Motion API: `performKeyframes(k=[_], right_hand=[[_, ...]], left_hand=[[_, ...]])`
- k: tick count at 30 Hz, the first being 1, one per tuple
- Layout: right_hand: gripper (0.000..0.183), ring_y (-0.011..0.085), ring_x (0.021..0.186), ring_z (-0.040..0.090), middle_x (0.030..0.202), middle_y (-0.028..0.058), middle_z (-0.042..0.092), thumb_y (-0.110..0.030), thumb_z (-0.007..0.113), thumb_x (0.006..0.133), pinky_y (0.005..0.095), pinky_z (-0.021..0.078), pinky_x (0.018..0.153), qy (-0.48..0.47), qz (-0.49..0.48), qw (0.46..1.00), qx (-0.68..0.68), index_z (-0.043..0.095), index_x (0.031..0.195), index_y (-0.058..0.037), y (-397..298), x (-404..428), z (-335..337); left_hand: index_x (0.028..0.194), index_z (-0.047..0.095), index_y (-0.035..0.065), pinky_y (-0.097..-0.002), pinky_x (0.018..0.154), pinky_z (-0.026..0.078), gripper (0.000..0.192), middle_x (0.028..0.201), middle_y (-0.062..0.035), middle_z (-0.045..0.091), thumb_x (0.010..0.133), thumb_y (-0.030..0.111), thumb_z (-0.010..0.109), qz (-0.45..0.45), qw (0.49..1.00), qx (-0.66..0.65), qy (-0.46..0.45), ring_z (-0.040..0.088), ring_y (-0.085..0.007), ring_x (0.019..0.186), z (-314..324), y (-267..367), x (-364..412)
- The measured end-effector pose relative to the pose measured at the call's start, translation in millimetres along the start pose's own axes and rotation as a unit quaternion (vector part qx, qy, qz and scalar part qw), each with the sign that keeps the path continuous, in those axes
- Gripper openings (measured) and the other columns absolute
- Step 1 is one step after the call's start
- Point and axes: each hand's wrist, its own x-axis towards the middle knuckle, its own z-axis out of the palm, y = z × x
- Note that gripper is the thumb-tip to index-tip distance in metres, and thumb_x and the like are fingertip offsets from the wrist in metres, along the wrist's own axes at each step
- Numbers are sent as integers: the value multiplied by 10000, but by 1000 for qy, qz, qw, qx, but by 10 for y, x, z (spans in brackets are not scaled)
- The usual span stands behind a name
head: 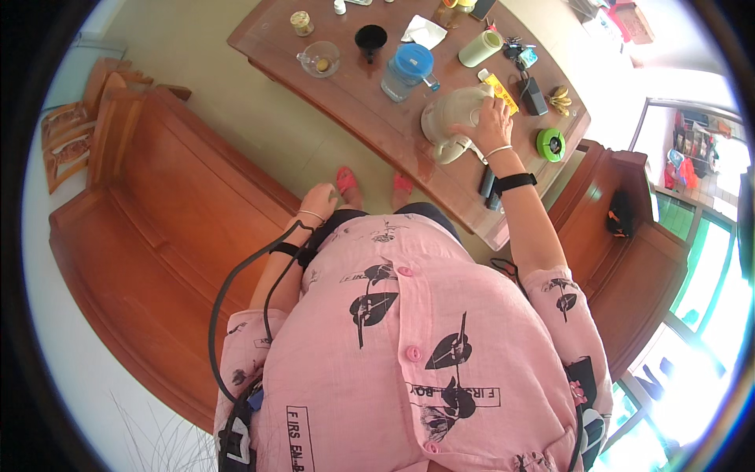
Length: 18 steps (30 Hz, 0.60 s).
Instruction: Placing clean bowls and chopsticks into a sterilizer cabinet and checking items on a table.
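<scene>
My right hand is spread over the upper part of a cream kettle-like jug, thumb on one side and fingers on the other. The jug's handle points towards me at the table's near side. Just beyond my fingers lies a yellow box. A clear pitcher with a blue lid stands to the left of the jug. Low by my left thigh, my left hand hangs loosely beside the wooden bench, and nothing shows in it.
The wooden table also bears a glass cup, a black cup, a pale green tumbler, bananas, a green ashtray and dark objects near its front edge. Another bench stands on the right.
</scene>
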Motion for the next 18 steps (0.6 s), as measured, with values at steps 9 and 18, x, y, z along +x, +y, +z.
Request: performKeyframes(k=[9, 18], right_hand=[[506, 340, 941, 523, 979, 173, 525, -255, 780, 600, 419, 453, 792, 60, -80, 995, 13, 513, 953, -12, 98, -96, -249], [398, 301, 872, 528, 879, 125, 508, -159, 760, 604, 388, 449, 738, 116, -113, 986, 33, 488, 871, -44, 26, -335, -393]], left_hand=[[900, 577, 27, -417, 793, 445, 200, 912, -195, 592, 736, 139, 611, -3, 1000, -3, 15, 555, -364, 894, -137, 72, 39], [881, 573, 18, -414, 787, 447, 187, 897, -192, 598, 737, 130, 615, 7, 1000, 19, 8, 561, -358, 878, -271, 116, 128]])
